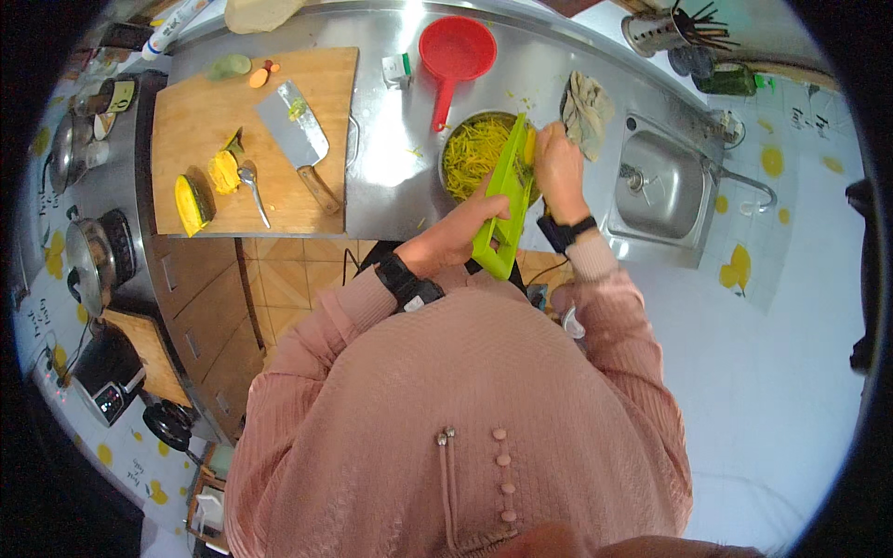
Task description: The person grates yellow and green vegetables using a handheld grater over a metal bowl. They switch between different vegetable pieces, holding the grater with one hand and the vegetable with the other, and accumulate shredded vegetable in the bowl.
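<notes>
My left hand grips the lower end of a lime-green plastic grater, which stands tilted on its edge over a metal bowl. Yellow and green shreds, probably of pumpkin, fill much of the bowl. On the grater's right side, my right hand presses a piece of pumpkin against its face. Most of that piece is hidden by my fingers. Both wrists wear black bands with devices on them.
Left of the bowl, a wooden cutting board carries a cleaver, a spoon, a pumpkin wedge and scooped pulp. Behind the bowl lies a red strainer. A cloth and a sink are to the right.
</notes>
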Action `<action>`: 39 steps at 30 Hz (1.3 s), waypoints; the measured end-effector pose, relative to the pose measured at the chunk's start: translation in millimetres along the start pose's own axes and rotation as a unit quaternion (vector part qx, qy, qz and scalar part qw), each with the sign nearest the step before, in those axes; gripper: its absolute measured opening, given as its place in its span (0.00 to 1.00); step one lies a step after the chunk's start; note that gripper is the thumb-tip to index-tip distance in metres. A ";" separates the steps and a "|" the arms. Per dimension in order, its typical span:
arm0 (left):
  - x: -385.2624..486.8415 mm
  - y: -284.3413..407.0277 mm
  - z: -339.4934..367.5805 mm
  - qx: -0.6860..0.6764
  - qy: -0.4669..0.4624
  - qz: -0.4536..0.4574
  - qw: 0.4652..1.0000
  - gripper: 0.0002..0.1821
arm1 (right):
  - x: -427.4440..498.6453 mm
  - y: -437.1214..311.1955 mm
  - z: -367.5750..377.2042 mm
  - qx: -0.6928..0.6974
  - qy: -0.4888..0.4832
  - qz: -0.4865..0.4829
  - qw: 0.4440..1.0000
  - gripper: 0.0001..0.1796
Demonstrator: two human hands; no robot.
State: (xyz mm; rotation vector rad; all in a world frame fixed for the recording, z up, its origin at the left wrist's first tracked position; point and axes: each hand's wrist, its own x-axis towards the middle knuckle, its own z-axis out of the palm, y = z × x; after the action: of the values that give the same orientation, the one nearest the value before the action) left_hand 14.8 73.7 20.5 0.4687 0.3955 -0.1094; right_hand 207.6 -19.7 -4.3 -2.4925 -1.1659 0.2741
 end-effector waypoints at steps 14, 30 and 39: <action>-13.2 6.5 10.0 -0.005 0.037 -0.016 0.999 0.35 | -3.2 -0.6 -1.3 -0.005 -0.103 0.037 0.994 0.13; -14.1 16.8 6.8 -0.023 0.062 0.005 0.998 0.43 | -13.4 2.2 -24.1 0.125 -0.091 -0.029 0.988 0.15; -13.1 15.4 8.3 -0.025 0.046 0.018 0.998 0.45 | -64.7 -5.6 -52.4 0.237 -0.068 0.000 0.969 0.10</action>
State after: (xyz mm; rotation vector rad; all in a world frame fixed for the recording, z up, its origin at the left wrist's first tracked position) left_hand 8.6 83.7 38.9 0.4329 0.4796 -0.0423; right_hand 179.5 -79.4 46.9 -2.0768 -1.0072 0.6513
